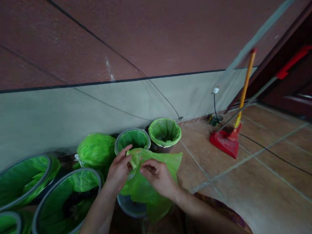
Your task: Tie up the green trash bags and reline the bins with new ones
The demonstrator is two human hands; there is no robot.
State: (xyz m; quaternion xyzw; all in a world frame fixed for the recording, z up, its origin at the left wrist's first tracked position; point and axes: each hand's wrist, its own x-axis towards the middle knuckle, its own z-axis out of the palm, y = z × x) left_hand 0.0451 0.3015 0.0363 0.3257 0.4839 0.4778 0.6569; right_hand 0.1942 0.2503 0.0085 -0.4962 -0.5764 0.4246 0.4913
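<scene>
Liner: green plastic bag (149, 183), held over the grey-rimmed bin (129, 206) in front of you.
Left hand (118, 171): pinching the bag's top edge.
Right hand (159, 178): gripping the same edge, just beside.
Risk: pull the layers hard and the thin film could tear.
Neighbours: lined bin (164, 132); tied full bag (96, 149).

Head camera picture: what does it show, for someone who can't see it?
The left hand and right hand pinch the top of a green bag over a small bin. Green-lined bins stand by the wall; a red tool with a yellow handle stands farther right.
</scene>
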